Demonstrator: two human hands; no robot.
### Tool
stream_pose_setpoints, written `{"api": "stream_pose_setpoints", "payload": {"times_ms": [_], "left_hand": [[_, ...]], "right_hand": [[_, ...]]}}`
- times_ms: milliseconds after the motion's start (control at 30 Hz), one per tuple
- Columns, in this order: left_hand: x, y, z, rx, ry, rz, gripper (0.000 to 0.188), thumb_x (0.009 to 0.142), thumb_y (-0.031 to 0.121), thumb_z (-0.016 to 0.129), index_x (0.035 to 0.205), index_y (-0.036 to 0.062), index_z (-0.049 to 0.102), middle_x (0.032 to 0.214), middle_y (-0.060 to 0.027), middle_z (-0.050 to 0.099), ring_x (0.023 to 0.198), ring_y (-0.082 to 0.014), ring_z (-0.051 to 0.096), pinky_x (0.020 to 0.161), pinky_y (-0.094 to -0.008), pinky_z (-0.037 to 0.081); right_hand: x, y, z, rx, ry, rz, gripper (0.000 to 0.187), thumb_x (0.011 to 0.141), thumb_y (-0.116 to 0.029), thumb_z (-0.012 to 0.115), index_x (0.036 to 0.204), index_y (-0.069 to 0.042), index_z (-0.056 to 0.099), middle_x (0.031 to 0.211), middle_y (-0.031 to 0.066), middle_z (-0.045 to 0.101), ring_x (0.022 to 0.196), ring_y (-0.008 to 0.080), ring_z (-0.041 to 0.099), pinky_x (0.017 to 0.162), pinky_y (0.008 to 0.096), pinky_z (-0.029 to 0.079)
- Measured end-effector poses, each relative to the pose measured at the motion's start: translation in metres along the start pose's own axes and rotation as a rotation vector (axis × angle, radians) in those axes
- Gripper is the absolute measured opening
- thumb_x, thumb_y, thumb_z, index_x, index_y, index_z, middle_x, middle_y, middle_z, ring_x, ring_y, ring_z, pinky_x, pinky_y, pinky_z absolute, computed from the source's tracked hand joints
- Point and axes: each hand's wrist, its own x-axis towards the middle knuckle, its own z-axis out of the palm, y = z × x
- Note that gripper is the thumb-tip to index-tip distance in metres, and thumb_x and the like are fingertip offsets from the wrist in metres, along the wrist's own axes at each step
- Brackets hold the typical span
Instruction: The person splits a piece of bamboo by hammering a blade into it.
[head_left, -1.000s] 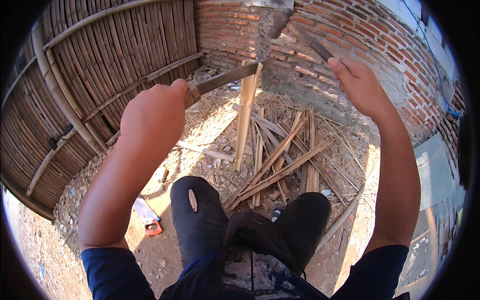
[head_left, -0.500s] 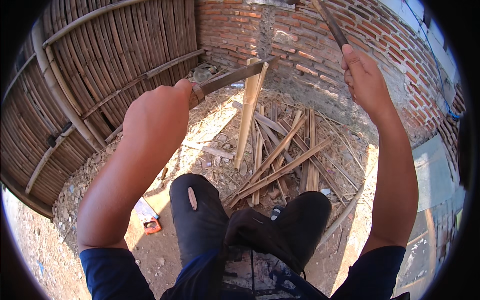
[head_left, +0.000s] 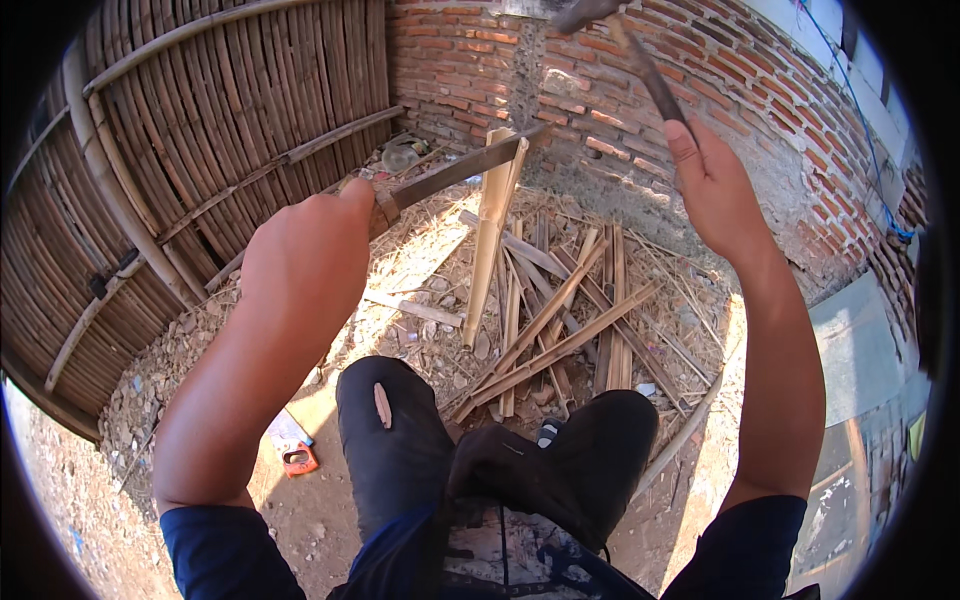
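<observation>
My left hand [head_left: 312, 245] is wrapped round the wooden handle of a machete [head_left: 452, 174], whose blade points away to the right. The blade lies across the top end of an upright, slightly tilted piece of split bamboo [head_left: 488, 245], its tip reaching past the far side. In my right hand [head_left: 715, 185] a hammer [head_left: 650, 75] is gripped by its handle and raised at the upper right, its dark head in front of the brick wall and apart from the blade. The bamboo's lower end stands among debris in front of my knees.
Several split bamboo strips [head_left: 560, 335] lie crossed on the ground ahead. A handsaw with an orange handle [head_left: 299, 460] rests left of my knee. A bamboo-slat wall [head_left: 240, 110] stands left, a brick wall [head_left: 690, 100] behind and right.
My right hand has moved a little down and left, and the hammer's head now shows at the top. My left hand and the machete sit slightly lower and further left.
</observation>
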Motion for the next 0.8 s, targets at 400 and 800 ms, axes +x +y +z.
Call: {"api": "stream_pose_setpoints", "payload": {"times_ms": [400, 800], "left_hand": [[-0.001, -0.005, 0.004, 0.006, -0.012, -0.032, 0.023, 0.085, 0.006, 0.062, 0.106, 0.0041, 0.054, 0.087, -0.0207, 0.068, 0.088, -0.0431, 0.068, 0.077, -0.0524, 0.053], [0.003, -0.01, 0.005, 0.047, -0.037, -0.076, 0.029, 0.083, 0.009, 0.07, 0.104, 0.0037, 0.052, 0.086, -0.019, 0.068, 0.087, -0.0422, 0.068, 0.075, -0.0517, 0.054]], "right_hand": [[0.0, -0.014, -0.036, 0.144, 0.044, 0.074, 0.056, 0.104, -0.054, 0.049, 0.09, -0.001, 0.061, 0.073, 0.0052, 0.052, 0.067, 0.0163, 0.05, 0.064, 0.0338, 0.043], [0.001, -0.017, -0.031, 0.045, -0.064, 0.05, 0.053, 0.105, -0.05, 0.049, 0.094, 0.001, 0.06, 0.077, 0.0106, 0.057, 0.074, 0.0244, 0.056, 0.072, 0.0391, 0.047]]}}
